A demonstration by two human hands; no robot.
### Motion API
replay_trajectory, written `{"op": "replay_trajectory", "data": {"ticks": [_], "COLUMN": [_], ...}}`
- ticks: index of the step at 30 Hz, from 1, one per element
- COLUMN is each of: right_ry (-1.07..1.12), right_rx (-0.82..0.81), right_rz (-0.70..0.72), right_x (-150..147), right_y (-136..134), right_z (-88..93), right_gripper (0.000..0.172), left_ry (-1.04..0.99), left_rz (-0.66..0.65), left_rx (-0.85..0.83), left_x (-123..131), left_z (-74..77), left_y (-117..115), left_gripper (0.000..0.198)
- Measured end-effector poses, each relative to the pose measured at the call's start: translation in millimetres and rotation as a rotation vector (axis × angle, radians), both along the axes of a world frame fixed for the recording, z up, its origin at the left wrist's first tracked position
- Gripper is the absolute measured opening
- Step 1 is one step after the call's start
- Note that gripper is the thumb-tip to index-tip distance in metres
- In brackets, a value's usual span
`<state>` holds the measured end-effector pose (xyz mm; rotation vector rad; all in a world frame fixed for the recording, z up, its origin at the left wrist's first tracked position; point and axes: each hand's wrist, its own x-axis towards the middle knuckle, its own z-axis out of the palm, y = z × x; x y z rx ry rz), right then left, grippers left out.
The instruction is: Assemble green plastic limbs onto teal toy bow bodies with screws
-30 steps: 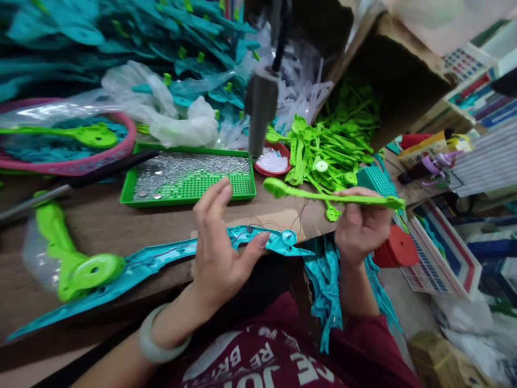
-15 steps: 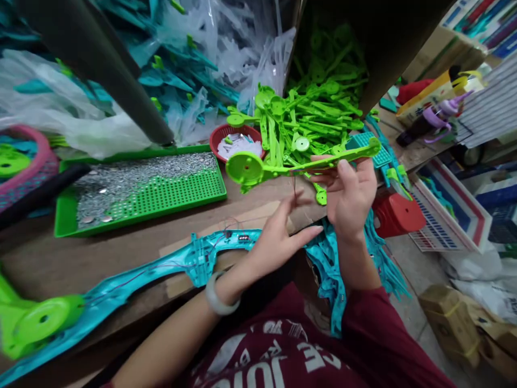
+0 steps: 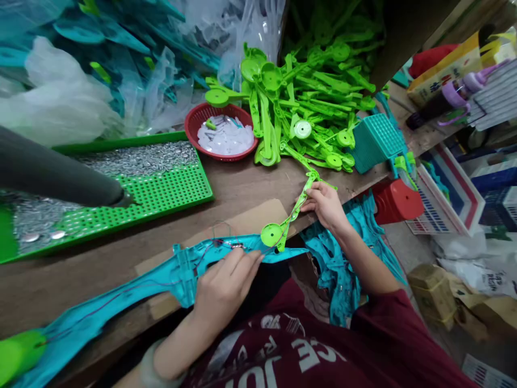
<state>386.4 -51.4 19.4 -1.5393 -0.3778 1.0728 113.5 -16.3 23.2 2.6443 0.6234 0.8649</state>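
In my right hand (image 3: 326,207) is a green plastic arm (image 3: 272,235) with a round disc at one end; the fingers pinch its slim shaft. The disc end rests at the right end of a long blue plastic shell (image 3: 157,274), which lies along the bench's near edge. Thin wires run along the shell and up onto the green arm. My left hand (image 3: 226,280) is over the shell, its fingers pinched near the wires beside the green disc; what lies between the fingertips is too small to tell.
A green perforated tray (image 3: 161,188) of screws stands at the left, with a grey pole (image 3: 60,167) over it. Behind are a red basket (image 3: 220,156) of white pieces and a heap of green arms (image 3: 307,102). Blue shells (image 3: 339,269) hang at the right edge near a red container (image 3: 399,202).
My right hand has brought the green arm down and left, turning its disc onto the blue shell's end. My left hand has moved left and down, its fingers closing near the wires.
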Motion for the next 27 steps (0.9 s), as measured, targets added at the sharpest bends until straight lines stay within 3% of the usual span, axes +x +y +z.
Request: {"op": "replay_trajectory", "data": {"ticks": [3,7,16,27], "right_ry": [0.039,0.054,-0.032,-0.021], "right_rx": [-0.012,-0.019,-0.046,-0.079], "right_rz": [0.050,0.090,0.082,0.128], "right_x": [-6,-9,-6,-8], "right_y": [7,12,9,6], "right_z": [-0.1,2.6,8.2,9.2], "right_gripper": [0.033,0.034,0.030,0.031], "left_ry": [-0.020,-0.040,-0.123,-0.100], "left_rz": [-0.027,-0.084,-0.119,-0.172], "left_rx": [0.054,0.069,0.074,0.099], "left_x": [-10,-23,-2,-5], "left_z": [-5.2,-0.2,6.2,-4.9], "left_y": [11,11,-2,11], "left_gripper": [0.008,0.004,0.008,0.010]}}
